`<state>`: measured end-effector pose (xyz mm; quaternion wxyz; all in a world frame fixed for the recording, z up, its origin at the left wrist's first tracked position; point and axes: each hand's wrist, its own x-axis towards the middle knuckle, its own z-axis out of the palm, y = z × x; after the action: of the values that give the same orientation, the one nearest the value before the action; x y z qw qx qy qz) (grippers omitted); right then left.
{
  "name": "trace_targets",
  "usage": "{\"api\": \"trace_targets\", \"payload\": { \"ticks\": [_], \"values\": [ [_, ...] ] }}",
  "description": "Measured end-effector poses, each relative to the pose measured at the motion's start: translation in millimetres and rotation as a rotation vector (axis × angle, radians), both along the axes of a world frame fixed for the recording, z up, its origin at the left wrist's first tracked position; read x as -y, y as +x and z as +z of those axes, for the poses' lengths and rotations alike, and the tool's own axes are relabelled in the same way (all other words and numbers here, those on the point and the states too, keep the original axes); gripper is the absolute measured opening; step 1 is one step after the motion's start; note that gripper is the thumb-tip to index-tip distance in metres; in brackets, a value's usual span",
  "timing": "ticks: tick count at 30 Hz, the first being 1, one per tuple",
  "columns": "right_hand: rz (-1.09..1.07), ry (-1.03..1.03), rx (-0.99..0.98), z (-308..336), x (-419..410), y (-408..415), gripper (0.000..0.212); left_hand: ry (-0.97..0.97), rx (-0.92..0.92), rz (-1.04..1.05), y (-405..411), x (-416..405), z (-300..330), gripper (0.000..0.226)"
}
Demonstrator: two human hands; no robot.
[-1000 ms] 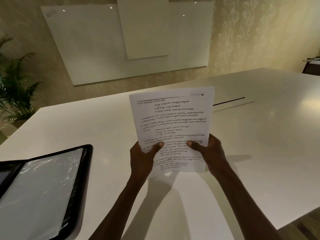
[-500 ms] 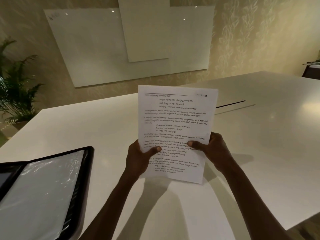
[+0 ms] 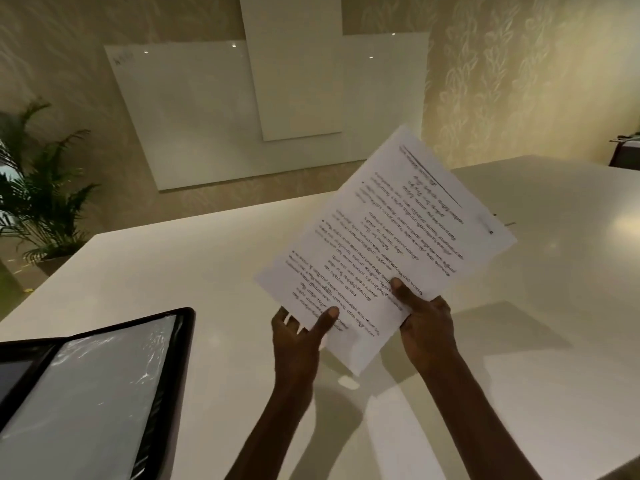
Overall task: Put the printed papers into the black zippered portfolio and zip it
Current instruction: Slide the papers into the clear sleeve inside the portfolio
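Note:
The printed papers (image 3: 388,244) are held up over the white table, tilted so their top leans to the right. My left hand (image 3: 298,336) pinches their lower left edge, thumb on the print. My right hand (image 3: 427,322) pinches the lower right part, thumb on top. The black zippered portfolio (image 3: 185,344) lies open at the lower left of the table, a shiny clear plastic sleeve facing up inside it. Its left half runs out of view.
The white table (image 3: 173,271) spreads wide, with a dark slot at its far right behind the papers. A potted plant (image 3: 38,199) stands at the left. White boards (image 3: 214,112) hang on the wall beyond. Dark furniture (image 3: 627,154) sits at the far right.
The papers have turned clockwise from upright to a rightward tilt and shifted right. Both hands keep their hold on the lower edge.

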<state>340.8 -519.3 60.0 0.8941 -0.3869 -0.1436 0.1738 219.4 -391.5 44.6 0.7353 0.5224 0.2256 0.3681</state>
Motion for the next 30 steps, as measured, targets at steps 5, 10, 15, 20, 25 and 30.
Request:
{"api": "trace_targets", "payload": {
  "ticks": [5, 10, 15, 20, 25, 30],
  "values": [
    [0.070, 0.087, -0.182, -6.8, -8.9, -15.2, 0.040, 0.081, 0.085, -0.010, 3.4, 10.1, 15.7, 0.045],
    [0.118, 0.117, -0.205, -13.4, -6.5, -15.4, 0.046, 0.146, 0.063, 0.026, 2.1, -2.4, 15.0, 0.037],
    [0.042, 0.123, -0.210, -15.0, 22.4, 15.3, 0.051, 0.259, -0.029, 0.078, -8.3, -30.6, 11.5, 0.038],
    [0.015, -0.403, 0.105, -18.3, 61.5, 53.4, 0.094, 0.357, -0.097, 0.083, -21.0, -59.1, 10.7, 0.033],
    [0.039, -0.675, 0.366, -9.8, 60.4, 60.2, 0.058, 0.374, -0.134, 0.034, -19.3, -63.7, 0.3, 0.030],
    [-0.044, -0.710, 0.439, -10.6, 50.7, 62.4, 0.029, 0.339, -0.141, 0.016, -14.9, -56.2, -9.8, 0.028]
  ]
}}
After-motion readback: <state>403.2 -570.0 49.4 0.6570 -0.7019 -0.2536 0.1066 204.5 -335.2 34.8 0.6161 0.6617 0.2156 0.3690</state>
